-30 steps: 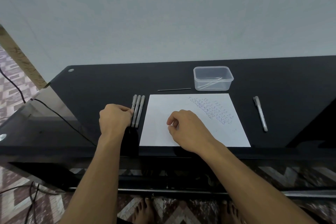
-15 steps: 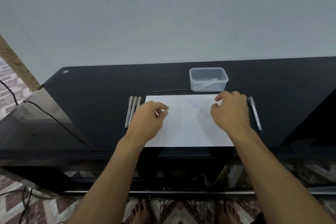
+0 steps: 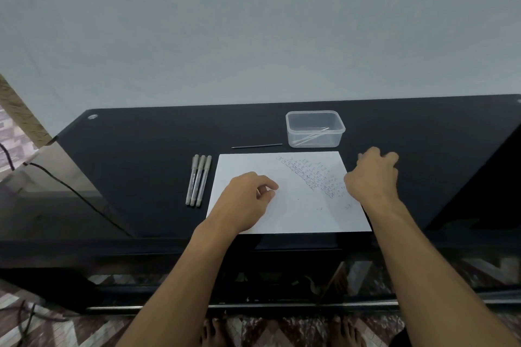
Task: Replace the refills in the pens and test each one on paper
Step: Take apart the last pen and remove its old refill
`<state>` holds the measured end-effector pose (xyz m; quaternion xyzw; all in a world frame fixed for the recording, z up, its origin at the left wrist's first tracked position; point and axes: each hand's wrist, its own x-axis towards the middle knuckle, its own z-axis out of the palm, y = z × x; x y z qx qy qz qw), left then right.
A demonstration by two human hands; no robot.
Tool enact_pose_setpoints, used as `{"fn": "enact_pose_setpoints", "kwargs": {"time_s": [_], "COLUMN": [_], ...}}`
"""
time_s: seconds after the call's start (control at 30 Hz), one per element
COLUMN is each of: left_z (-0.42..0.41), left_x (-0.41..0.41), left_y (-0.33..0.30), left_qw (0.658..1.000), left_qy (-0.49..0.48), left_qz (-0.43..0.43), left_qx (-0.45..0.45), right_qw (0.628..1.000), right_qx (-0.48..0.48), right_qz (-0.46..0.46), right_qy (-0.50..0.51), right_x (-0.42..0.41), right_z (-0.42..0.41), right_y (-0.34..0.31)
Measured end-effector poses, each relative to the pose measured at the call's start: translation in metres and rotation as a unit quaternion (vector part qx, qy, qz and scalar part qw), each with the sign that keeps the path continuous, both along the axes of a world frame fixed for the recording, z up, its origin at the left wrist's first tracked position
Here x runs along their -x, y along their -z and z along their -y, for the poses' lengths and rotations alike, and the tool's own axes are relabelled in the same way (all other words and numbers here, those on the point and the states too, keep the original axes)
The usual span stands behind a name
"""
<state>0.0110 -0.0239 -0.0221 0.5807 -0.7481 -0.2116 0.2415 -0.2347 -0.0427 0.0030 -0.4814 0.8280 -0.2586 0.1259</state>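
A white paper sheet (image 3: 296, 217) with blue test scribbles at its upper right lies on the black table (image 3: 141, 144). Three white pens (image 3: 198, 180) lie side by side just left of the sheet. Beyond the paper's top edge lies a thin dark refill (image 3: 256, 146). My left hand (image 3: 245, 201) rests on the paper's left half, fingers curled, nothing visible in it. My right hand (image 3: 373, 177) is palm down at the paper's right edge, over the spot where a single pen lay. That pen is hidden, and I cannot see whether the fingers grip it.
A clear plastic box (image 3: 315, 121) with a few pale refills inside stands behind the paper's upper right corner. A black cable (image 3: 70, 190) runs across the table's left glass corner. The wall rises right behind the table. My bare feet show on the patterned floor below.
My left hand left the three pens and moved right onto the paper. My right hand travelled from the paper's middle to its right edge and now covers the single pen.
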Motion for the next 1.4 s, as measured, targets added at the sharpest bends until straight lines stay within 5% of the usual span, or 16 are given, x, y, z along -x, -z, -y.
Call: {"fn": "enact_pose_setpoints", "kwargs": {"time_s": [0.17, 0.43, 0.67, 0.77, 1.4], "left_z": [0.000, 0.003, 0.004, 0.006, -0.011], "left_x": [0.001, 0.003, -0.006, -0.014, -0.005], "left_y": [-0.005, -0.009, -0.012, -0.014, -0.040], "left_qw": [1.000, 0.994, 0.991, 0.988, 0.990], "left_qy": [-0.014, -0.004, -0.081, -0.115, -0.109], "left_qz": [0.000, -0.027, -0.020, -0.039, -0.087], "left_qx": [-0.002, 0.103, 0.109, 0.099, 0.032], "right_qw": [0.985, 0.938, 0.924, 0.944, 0.934], "right_qx": [0.106, 0.057, 0.078, 0.037, 0.017], "right_qz": [0.064, 0.181, 0.247, 0.189, 0.176], "right_qy": [-0.123, -0.292, -0.283, -0.267, -0.309], "right_x": [-0.024, -0.069, -0.062, -0.058, -0.062], "right_z": [-0.012, -0.028, -0.020, -0.019, -0.020], "right_y": [-0.018, -0.020, -0.014, -0.014, -0.016]}}
